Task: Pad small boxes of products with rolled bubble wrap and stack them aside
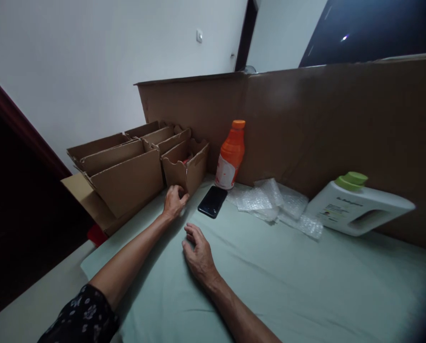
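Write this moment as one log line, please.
left hand: touching small brown cardboard box | right hand: resting on pale green cloth | black phone: flat, untouched

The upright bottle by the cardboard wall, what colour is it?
Orange, cap included, with a white label; the bottle shows in the head view.

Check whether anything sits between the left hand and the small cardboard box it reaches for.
Nothing visible does. The left hand is already at the lower front edge of the small cardboard box; the phone lies off to its right.
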The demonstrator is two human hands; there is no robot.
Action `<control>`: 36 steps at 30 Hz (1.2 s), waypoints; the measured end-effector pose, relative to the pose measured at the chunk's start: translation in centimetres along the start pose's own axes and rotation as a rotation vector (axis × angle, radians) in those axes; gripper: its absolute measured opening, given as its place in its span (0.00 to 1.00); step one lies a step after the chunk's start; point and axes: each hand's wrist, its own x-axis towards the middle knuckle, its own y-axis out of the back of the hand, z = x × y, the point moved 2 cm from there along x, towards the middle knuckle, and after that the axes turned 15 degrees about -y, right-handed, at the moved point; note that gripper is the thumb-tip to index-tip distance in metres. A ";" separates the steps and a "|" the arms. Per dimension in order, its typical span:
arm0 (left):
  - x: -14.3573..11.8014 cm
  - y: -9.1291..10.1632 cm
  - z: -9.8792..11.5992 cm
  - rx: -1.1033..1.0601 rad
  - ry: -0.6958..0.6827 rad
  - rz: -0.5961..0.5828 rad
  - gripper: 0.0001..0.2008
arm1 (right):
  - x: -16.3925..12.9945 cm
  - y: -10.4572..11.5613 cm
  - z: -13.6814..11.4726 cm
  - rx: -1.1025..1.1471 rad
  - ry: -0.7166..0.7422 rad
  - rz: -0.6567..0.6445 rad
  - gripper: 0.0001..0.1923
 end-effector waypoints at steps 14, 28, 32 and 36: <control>0.2 -0.5 -2.0 0.057 0.109 -0.071 0.13 | 0.0 0.3 -0.3 -0.024 -0.026 -0.013 0.17; 2.7 5.0 -4.8 -0.104 0.039 0.058 0.20 | 0.1 0.5 -0.5 -0.038 -0.006 0.000 0.14; 0.1 4.9 -3.0 -0.108 -0.045 0.038 0.16 | 0.1 0.4 -0.6 -0.045 -0.003 -0.004 0.14; -2.3 2.9 1.1 -0.176 -0.263 -0.114 0.17 | 0.2 0.4 -0.8 -0.068 -0.001 -0.010 0.13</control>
